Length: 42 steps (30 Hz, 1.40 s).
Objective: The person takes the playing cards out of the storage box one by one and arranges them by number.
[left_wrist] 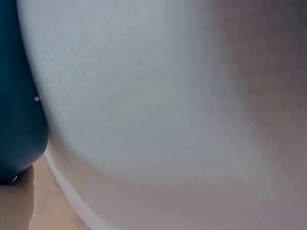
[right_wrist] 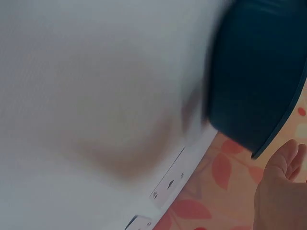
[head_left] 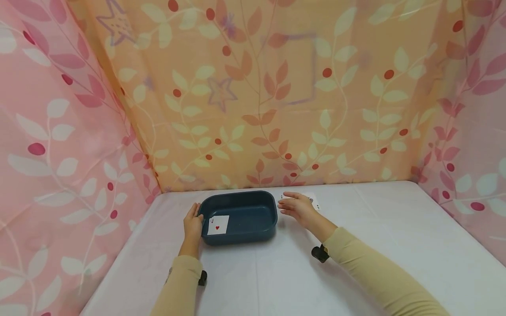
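Observation:
A dark blue rectangular bin (head_left: 241,238) is on the white-covered table in the head view. My left hand (head_left: 192,228) grips its left end, thumb at the rim and fingers along the outer wall. Inside the bin, toward its left end, lies a white playing card (head_left: 218,225) with a red heart; a second card edge seems to show beneath it. Just off the bin's right end, my right hand (head_left: 302,212) is held with loosely extended fingers and nothing in them. Behind that hand lie playing cards (head_left: 315,202), partly hidden by it; cards (right_wrist: 169,184) also show in the right wrist view.
The white tablecloth (head_left: 245,281) extends in front of the bin and to both sides. An orange leaf-patterned curtain (head_left: 253,96) hangs along the table's back edge. Pink patterned curtains (head_left: 75,145) stand at left and right. A dark wrist camera (head_left: 320,253) hangs beneath the right wrist.

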Tool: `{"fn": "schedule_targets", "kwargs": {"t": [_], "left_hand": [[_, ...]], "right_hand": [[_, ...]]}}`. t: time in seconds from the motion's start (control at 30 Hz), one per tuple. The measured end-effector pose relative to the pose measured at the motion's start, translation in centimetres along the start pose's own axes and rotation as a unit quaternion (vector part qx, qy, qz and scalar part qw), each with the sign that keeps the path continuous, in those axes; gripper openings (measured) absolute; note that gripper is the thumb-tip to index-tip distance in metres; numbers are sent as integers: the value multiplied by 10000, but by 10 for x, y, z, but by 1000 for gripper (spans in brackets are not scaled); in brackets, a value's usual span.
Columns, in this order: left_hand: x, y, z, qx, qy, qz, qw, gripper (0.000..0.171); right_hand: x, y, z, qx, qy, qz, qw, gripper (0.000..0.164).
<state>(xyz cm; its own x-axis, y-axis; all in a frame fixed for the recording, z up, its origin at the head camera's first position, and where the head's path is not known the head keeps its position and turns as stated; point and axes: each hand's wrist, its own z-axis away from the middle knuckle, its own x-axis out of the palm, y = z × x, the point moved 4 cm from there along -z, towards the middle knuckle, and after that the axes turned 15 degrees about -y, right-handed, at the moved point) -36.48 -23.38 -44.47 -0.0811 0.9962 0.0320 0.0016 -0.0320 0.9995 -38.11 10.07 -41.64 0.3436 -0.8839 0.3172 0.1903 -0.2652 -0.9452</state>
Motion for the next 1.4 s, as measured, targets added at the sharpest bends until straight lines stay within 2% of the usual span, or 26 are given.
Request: {"fn": "schedule_targets", "kwargs": {"t": [0.4,0.73,0.9,1.03,1.1,1.17,1.3,1.4], "left_hand": [[2,1,2,5,19,28,10000,57],[3,3,4,60,41,136,9999,57],[2,3,4,21,46,112,9999,57],[1,3,4,-13,81,67,9999,57],[1,3,4,-26,102,55,9999,57],[0,3,4,-46,118,53,9999,56],[0,3,3,-14,147,47,9999,57],[1,1,1,75,124,86,9999,57]], "right_hand": [[35,11,-5,-157,-657,-125,9976,49],[56,15,-6,-118,-761,-20,9970,47],[71,21,-7,-230,-971,103,9950,46],[84,30,-15,-418,-1409,586,9874,49],[90,35,-21,-260,-1547,883,9837,53],[96,40,-28,77,-1565,1271,9794,58],[106,47,-39,552,-1763,1922,9638,71],[111,51,-43,769,-1910,2551,9447,80]]}}
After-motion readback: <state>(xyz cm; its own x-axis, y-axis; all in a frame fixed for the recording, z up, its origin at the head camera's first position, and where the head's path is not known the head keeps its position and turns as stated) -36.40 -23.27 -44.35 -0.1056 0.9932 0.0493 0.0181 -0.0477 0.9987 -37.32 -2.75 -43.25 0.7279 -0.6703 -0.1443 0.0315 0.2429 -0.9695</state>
